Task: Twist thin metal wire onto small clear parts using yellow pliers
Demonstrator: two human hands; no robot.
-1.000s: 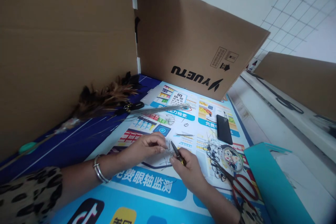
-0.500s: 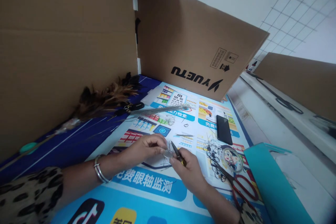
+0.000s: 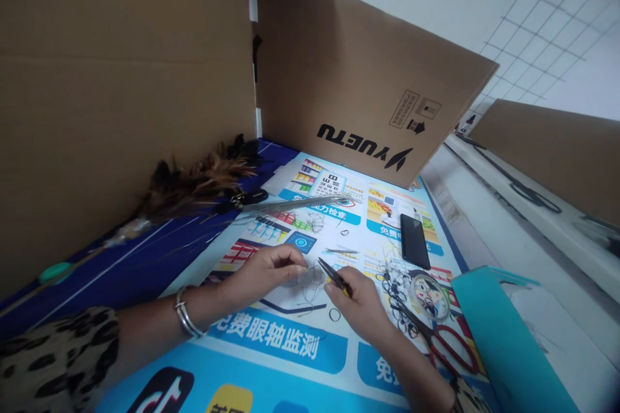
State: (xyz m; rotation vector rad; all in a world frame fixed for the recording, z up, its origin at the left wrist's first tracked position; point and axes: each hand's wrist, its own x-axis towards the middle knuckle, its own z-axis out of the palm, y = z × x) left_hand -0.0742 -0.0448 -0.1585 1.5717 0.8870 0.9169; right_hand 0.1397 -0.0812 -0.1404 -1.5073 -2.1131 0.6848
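Near the middle of the table, my left hand [image 3: 276, 271] has its thumb and forefinger pinched on a thin wire [image 3: 314, 266], which curves up from the fingertips. My right hand [image 3: 361, 303] is closed round pointed pliers [image 3: 334, 275] with black jaws and a partly yellow grip. The jaws point left at the wire, a small distance from my left fingertips; whether they touch it I cannot tell. Loose wire pieces [image 3: 307, 297] lie below the hands. A small dark ring [image 3: 334, 315] rests on the printed sheet under my right hand.
Right of my hands are a pile of black rings and wire bits [image 3: 400, 297], a clear tape roll [image 3: 430, 295], red-handled scissors [image 3: 453, 347], a phone [image 3: 414, 242] and a teal box [image 3: 508, 335]. Behind lie a wire bundle [image 3: 303, 202] and a feather duster [image 3: 203, 168]; cardboard panels [image 3: 363, 77] stand around.
My right hand and the pliers have drawn slightly right, away from my left fingertips. The small ring on the sheet now shows where my right hand was.
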